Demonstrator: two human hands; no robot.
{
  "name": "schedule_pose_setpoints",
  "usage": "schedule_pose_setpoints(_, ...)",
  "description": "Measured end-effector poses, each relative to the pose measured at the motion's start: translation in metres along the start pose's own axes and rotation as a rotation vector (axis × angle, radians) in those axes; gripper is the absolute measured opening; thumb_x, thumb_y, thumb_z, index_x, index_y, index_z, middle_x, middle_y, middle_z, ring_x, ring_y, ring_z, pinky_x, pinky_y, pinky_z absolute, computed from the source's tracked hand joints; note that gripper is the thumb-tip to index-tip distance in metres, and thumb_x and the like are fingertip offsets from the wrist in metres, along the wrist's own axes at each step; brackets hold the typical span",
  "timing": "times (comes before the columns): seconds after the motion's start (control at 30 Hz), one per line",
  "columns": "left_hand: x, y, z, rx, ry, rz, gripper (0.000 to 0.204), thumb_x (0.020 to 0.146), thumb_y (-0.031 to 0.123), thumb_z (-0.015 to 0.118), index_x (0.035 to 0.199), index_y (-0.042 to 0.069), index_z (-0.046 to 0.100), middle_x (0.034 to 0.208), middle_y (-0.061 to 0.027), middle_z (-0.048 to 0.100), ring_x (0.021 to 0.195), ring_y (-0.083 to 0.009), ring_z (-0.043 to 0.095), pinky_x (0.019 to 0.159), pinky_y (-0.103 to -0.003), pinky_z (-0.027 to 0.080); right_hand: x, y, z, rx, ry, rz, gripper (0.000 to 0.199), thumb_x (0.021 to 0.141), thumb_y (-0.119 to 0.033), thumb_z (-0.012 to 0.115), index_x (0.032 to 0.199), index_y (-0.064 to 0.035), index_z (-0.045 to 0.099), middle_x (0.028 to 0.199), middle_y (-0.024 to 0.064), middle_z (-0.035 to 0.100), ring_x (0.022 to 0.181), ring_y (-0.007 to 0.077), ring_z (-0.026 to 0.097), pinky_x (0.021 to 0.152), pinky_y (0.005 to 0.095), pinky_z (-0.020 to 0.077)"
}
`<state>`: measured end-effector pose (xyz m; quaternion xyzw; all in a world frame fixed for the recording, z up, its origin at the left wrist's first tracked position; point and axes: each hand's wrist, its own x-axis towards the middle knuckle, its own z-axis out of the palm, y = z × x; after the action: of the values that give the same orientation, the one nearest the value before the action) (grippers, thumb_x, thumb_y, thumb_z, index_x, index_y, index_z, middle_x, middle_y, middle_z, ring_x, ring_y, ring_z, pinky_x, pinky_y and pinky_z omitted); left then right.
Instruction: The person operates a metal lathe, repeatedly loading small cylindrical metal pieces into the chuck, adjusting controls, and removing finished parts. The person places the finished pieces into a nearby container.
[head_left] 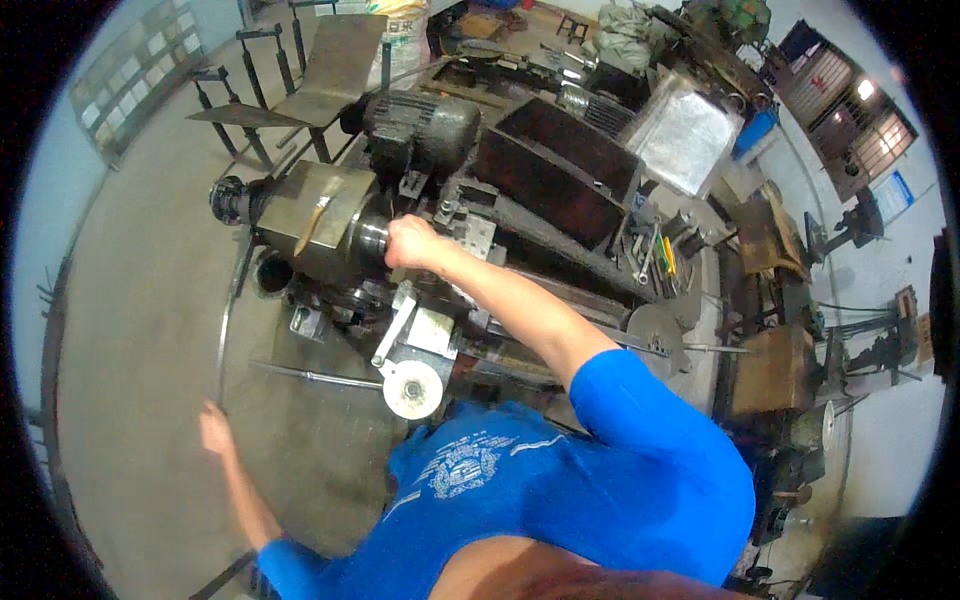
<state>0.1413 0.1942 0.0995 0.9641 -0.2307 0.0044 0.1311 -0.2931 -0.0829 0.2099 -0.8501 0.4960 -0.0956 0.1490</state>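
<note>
My right hand (410,243) is closed against the front of the shiny round chuck (372,237) on a lathe. Its fingers curl in at the chuck's face, and whatever they hold is hidden. My left hand (214,430) is low on the left, slightly blurred, closed at the lower end of a long thin metal lever (227,325). That lever runs up to the side of the lathe's headstock (320,205). A wooden-handled brush (316,222) lies on top of the headstock. Close in front of my body is the carriage's pale round handwheel (412,389).
Behind the headstock sits a ribbed electric motor (425,130), beside a dark open metal box (560,170). Wrenches and other hand tools (655,255) lie at the lathe's right. A thin rod (320,377) juts left from the handwheel. A metal stand (275,100) rises at the back left.
</note>
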Motion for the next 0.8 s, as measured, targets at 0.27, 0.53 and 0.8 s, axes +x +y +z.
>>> schedule_pose_setpoints(0.27,-0.050,0.023,-0.029,-0.111,-0.060,0.086,0.054,0.083,0.052,0.028,0.088,0.008,0.059,0.085,-0.0143,0.059,0.080,-0.0338,0.055,0.070,-0.042,0.040,-0.018,-0.002,-0.035,-0.011,-0.008,-0.015,0.031,0.054,-0.023,0.061,0.074,0.0007,0.063,0.075,0.0175,0.061,0.072,0.0282,0.060,0.067,0.0343,0.0486)
schedule_pose_setpoints(0.53,-0.053,0.041,-0.044,0.024,-0.149,0.231,0.042,0.077,0.039,0.049,0.092,0.001,0.056,0.087,-0.0202,0.058,0.084,-0.0357,0.055,0.072,-0.042,0.042,-0.074,0.230,-0.147,-0.045,0.563,0.428,0.035,0.057,-0.034,0.062,0.071,-0.0023,0.062,0.079,0.0181,0.060,0.077,0.0309,0.059,0.070,0.0371,0.0461)
schedule_pose_setpoints(0.8,-0.101,0.236,-0.105,-0.492,0.157,0.827,0.040,0.079,0.033,0.054,0.112,0.011,0.050,0.092,-0.0118,0.058,0.074,-0.0259,0.058,0.066,-0.033,0.045,-0.098,0.284,-0.163,-0.094,0.431,0.746,0.035,0.058,-0.026,0.056,0.084,-0.0040,0.064,0.094,0.0206,0.058,0.092,0.0322,0.054,0.081,0.0359,0.0417)
